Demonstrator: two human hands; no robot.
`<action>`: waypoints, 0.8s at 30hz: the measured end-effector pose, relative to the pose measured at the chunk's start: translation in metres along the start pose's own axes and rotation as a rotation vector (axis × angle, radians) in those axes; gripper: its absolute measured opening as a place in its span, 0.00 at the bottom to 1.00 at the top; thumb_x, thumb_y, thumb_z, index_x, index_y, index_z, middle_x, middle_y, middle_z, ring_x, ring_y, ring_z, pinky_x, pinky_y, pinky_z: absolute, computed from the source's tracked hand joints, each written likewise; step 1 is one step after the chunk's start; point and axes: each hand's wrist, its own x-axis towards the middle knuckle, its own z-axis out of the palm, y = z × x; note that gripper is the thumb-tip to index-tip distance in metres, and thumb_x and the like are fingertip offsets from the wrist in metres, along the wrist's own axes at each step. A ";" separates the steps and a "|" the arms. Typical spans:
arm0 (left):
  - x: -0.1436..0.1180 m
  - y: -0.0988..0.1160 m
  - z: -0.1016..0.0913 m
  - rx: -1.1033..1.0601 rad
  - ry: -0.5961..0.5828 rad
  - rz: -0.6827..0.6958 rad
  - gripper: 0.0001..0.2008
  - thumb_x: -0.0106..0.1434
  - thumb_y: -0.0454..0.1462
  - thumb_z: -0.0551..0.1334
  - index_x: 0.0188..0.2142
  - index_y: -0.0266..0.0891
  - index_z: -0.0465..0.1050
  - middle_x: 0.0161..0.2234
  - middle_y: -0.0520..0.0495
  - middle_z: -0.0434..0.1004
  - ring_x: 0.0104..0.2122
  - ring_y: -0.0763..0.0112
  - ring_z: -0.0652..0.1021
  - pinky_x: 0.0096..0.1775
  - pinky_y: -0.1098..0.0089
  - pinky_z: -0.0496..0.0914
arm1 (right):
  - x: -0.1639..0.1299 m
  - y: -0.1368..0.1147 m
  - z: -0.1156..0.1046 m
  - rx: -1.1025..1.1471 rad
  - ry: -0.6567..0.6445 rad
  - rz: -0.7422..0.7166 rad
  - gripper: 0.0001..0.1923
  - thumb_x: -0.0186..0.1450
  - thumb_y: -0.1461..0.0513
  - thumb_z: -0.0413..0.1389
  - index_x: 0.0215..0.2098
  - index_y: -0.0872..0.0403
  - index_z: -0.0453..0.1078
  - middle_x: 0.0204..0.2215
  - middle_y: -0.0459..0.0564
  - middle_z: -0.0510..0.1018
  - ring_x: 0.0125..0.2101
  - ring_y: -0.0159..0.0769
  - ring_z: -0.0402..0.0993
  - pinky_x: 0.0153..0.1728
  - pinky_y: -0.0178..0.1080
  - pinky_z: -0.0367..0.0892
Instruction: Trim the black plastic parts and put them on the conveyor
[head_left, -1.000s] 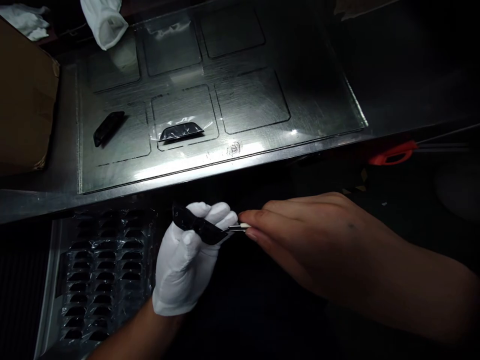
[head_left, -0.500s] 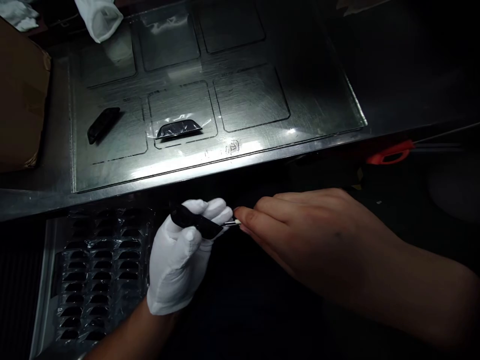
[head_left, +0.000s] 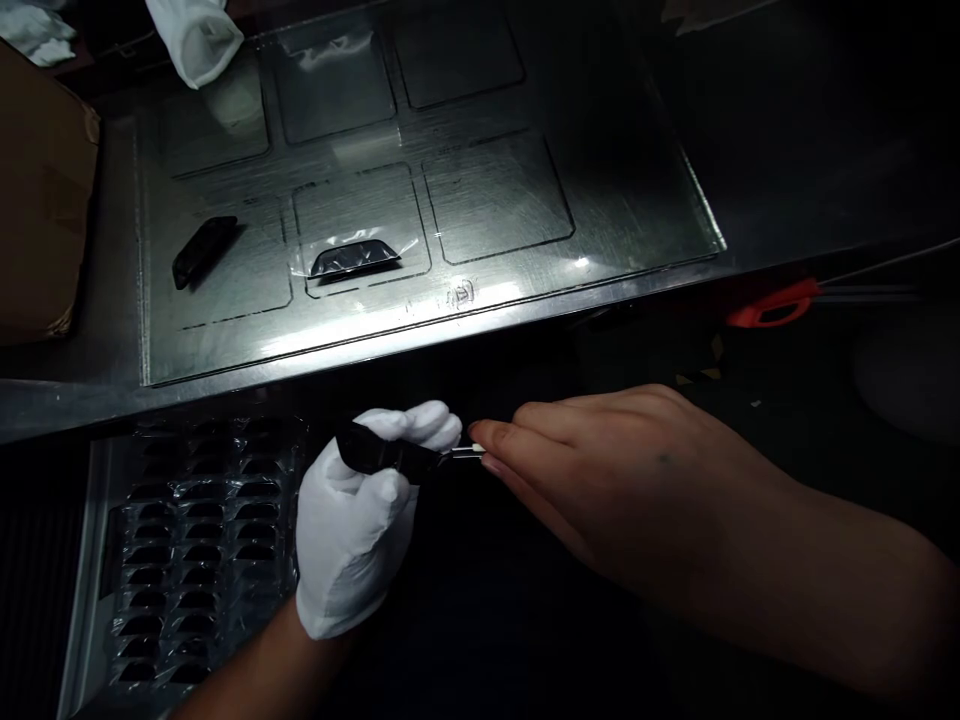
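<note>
The counter (head_left: 112,300) looks like glossy brushed metal, the bag (head_left: 405,247) on it shiny plastic, the box (head_left: 45,200) matt cardboard, the glove (head_left: 346,560) matt cloth, the held part (head_left: 367,448) smooth plastic, and the tool (head_left: 463,452) bright metal.

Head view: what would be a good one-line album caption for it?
A white-gloved left hand holds a black part while the bare right hand pinches a thin tool at its end.

No legible txt, nos. or brands.
Small dark mark (head_left: 460,295) nr mid of the surface's (head_left: 637,220) front edge, w/ faint specks to its L: too blurred to read. Yellow/blk striped marking (head_left: 699,377) below front edge, nr R corner.
</note>
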 end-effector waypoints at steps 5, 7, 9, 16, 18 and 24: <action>0.000 -0.003 -0.005 0.066 -0.014 0.074 0.12 0.67 0.40 0.71 0.50 0.47 0.80 0.49 0.48 0.86 0.51 0.62 0.84 0.59 0.57 0.78 | -0.001 0.000 0.002 0.033 -0.009 0.004 0.07 0.72 0.67 0.56 0.44 0.50 0.75 0.28 0.43 0.78 0.25 0.35 0.73 0.26 0.39 0.54; 0.000 -0.005 -0.007 0.064 -0.051 0.089 0.12 0.68 0.38 0.71 0.50 0.46 0.79 0.50 0.47 0.86 0.52 0.62 0.84 0.59 0.57 0.78 | -0.001 0.000 0.003 0.042 0.005 0.002 0.07 0.73 0.66 0.56 0.45 0.49 0.75 0.28 0.43 0.78 0.25 0.34 0.73 0.27 0.38 0.56; 0.000 -0.006 -0.007 0.049 -0.058 0.091 0.12 0.67 0.38 0.71 0.50 0.46 0.79 0.51 0.47 0.85 0.52 0.61 0.84 0.59 0.57 0.78 | -0.002 0.000 0.003 0.061 0.034 0.004 0.08 0.75 0.64 0.55 0.46 0.49 0.76 0.29 0.43 0.80 0.25 0.33 0.75 0.27 0.37 0.59; 0.004 -0.006 -0.004 -0.077 -0.057 0.050 0.11 0.70 0.40 0.69 0.51 0.46 0.80 0.51 0.45 0.85 0.52 0.59 0.84 0.59 0.56 0.77 | -0.005 0.023 -0.013 0.129 0.322 0.012 0.11 0.77 0.60 0.54 0.53 0.51 0.77 0.42 0.47 0.85 0.39 0.37 0.82 0.40 0.37 0.72; 0.005 -0.005 -0.006 -0.102 -0.054 0.029 0.12 0.69 0.42 0.69 0.51 0.47 0.80 0.50 0.45 0.86 0.50 0.58 0.85 0.57 0.56 0.78 | 0.005 0.045 -0.017 0.056 0.456 0.080 0.13 0.77 0.60 0.54 0.56 0.52 0.77 0.46 0.49 0.85 0.44 0.40 0.82 0.45 0.39 0.72; -0.001 -0.014 -0.019 -0.031 0.113 -0.146 0.17 0.58 0.49 0.76 0.45 0.50 0.82 0.44 0.46 0.87 0.46 0.51 0.86 0.51 0.50 0.82 | 0.061 0.127 -0.023 -0.104 0.676 0.282 0.15 0.73 0.65 0.56 0.55 0.57 0.80 0.45 0.57 0.83 0.46 0.49 0.76 0.49 0.48 0.71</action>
